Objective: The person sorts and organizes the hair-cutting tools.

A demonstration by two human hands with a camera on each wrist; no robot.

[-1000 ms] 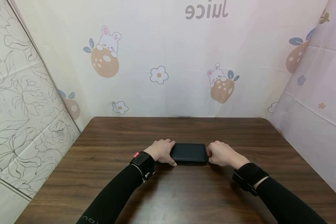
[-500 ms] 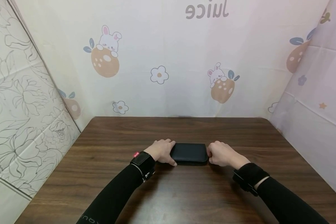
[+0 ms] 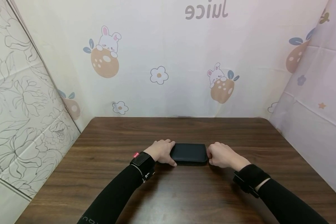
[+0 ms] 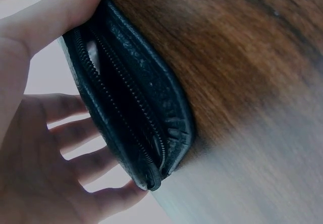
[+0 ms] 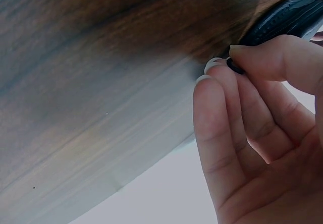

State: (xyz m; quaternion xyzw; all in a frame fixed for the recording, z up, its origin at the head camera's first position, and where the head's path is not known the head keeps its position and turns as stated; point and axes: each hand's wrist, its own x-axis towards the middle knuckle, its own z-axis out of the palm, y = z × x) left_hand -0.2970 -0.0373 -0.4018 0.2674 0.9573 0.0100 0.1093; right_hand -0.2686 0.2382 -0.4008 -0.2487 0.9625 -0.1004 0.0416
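Observation:
A black zip wallet (image 3: 189,152) lies flat on the brown wooden table, between both hands. At its left end my left hand (image 3: 160,151) grips it, thumb over the near edge and fingers along the far side. In the left wrist view the zipper (image 4: 115,103) is parted at this end, with two rows of teeth spread and a dark inside showing. At the wallet's right end my right hand (image 3: 221,154) pinches a small black zipper pull (image 5: 235,66) between thumb and forefinger, its other fingers curled. Part of the pull is hidden by the fingertips.
The wooden table (image 3: 168,193) stretches around the wallet on all sides. A printed curtain (image 3: 162,46) with rabbits and fruit hangs behind its far edge. A flower-patterned panel (image 3: 25,99) stands on the left, and a pale cloth (image 3: 316,124) hangs on the right.

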